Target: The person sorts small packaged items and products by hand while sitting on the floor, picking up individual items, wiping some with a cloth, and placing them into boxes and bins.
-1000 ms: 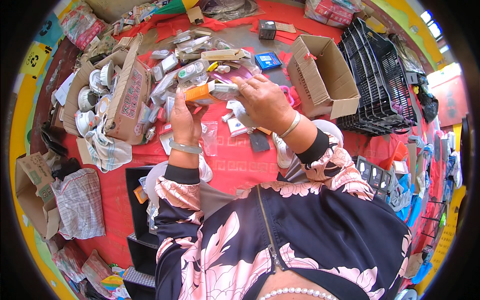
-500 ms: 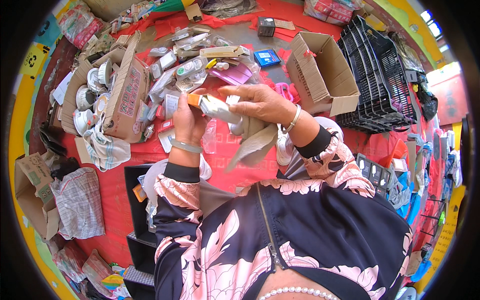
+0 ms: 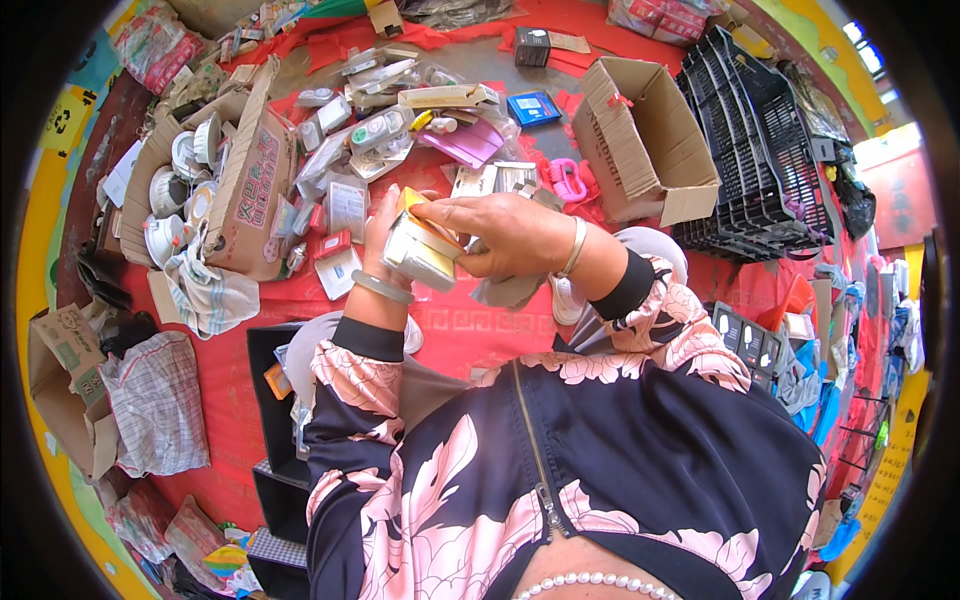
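A small yellow-and-white package [image 3: 420,256] with a clear plastic-looking end rests in my left hand [image 3: 378,232], whose fingers are wrapped round its side. My right hand [image 3: 515,232] is bent over the package, its fingertips touching the yellow upper part. Bunched in that same hand is a grey cloth [image 3: 508,291], which hangs below the palm. Just beyond my hands lies a heap of small plastic-wrapped goods [image 3: 375,130], with a purple packet [image 3: 474,143] on its right side. A bright pink looped item [image 3: 568,180] lies past my right wrist.
At the left, a cardboard box [image 3: 262,215] holds several round white fixtures, and a striped cloth [image 3: 207,293] drapes over its edge. On the right stand an open cardboard box [image 3: 640,140] and a black plastic crate [image 3: 745,150]. Black trays [image 3: 272,385] sit left of my legs.
The package has turned and tilted, so its pale clear end now faces me. My right fingers have shifted onto its yellow part, and the cloth has drawn up under the hand.
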The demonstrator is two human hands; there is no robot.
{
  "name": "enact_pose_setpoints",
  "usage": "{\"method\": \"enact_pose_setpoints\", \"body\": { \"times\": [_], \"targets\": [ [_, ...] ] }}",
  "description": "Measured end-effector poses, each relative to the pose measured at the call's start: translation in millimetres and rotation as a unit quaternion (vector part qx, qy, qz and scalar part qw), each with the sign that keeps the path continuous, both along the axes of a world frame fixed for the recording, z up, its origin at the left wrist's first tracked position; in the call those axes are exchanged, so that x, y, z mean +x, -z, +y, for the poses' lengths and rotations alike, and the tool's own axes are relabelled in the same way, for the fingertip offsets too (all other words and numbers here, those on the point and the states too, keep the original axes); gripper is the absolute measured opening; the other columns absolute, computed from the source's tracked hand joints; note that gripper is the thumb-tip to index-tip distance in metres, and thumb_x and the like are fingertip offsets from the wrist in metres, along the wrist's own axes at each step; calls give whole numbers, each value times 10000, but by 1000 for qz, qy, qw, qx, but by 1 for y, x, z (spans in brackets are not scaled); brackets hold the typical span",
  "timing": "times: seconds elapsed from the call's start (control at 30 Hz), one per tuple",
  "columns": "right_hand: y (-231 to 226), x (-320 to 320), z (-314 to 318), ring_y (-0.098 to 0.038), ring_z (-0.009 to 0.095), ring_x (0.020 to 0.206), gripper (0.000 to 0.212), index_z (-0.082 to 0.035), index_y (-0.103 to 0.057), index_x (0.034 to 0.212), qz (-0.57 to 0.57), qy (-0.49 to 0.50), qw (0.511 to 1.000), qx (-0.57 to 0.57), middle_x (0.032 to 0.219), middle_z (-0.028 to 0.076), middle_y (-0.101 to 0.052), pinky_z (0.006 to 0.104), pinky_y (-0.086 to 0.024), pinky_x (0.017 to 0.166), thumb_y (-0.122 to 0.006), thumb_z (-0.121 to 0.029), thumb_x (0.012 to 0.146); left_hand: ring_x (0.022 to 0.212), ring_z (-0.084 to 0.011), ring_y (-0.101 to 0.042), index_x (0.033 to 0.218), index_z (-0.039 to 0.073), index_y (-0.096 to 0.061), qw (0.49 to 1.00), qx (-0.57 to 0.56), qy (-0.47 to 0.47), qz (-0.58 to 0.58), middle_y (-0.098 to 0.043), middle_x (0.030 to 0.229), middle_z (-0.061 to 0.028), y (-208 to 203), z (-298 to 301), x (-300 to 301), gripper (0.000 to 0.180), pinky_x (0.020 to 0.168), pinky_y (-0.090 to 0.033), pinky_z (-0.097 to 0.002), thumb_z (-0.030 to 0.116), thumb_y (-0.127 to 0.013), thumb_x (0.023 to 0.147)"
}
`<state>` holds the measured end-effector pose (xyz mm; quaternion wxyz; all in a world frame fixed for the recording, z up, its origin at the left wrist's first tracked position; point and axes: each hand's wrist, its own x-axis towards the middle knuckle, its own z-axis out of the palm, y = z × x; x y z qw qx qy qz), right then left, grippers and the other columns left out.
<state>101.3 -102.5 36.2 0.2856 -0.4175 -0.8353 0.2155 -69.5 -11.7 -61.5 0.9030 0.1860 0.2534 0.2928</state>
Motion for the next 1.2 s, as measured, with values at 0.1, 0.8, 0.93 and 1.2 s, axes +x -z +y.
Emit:
{"method": "enact_pose_setpoints", "body": {
  "times": [0.1, 0.8, 0.93, 1.2],
  "targets": [
    [11, -10, -4, -612, 328, 722, 647, -45, -366, 1307, -49, 54, 993, 91, 928, 181, -603, 405, -496, 626, -571, -107, 697, 829, -330, -615, 999, -39, -562, 999, -24, -18, -17, -617, 938, -220, 0, -2, 5, 528, 740, -509, -429, 432, -338, 922],
    [3, 2, 0, -616, 261, 902, 585, -60, -400, 1312, -9, 63, 997, 37, 1086, 124, -594, 336, -518, 717, -474, 14, 736, 852, -293, -607, 1005, 6, -564, 996, 14, -25, -82, -618, 952, -161, -9, -3, 2, 441, 773, -495, -413, 383, -353, 920],
    [16, -8, 7, -625, 258, 887, 508, -50, -466, 1271, 240, 165, 956, 21, 992, 183, -615, 281, -477, 788, -445, 66, 777, 947, -291, -577, 1139, 51, -489, 996, 18, -88, 20, -561, 1100, -142, -19, -7, 13, 436, 817, -475, -456, 389, -306, 933],
    [34, 9, 24, -533, 156, 1037, 307, -43, -551, 1180, 326, 119, 937, -54, 1121, 88, -583, 270, -402, 898, -515, -65, 876, 1067, -303, -505, 1185, 69, -449, 987, -32, -128, 89, -503, 1165, -137, -32, -13, 16, 435, 876, -439, -505, 366, -241, 946]
  ]
}}
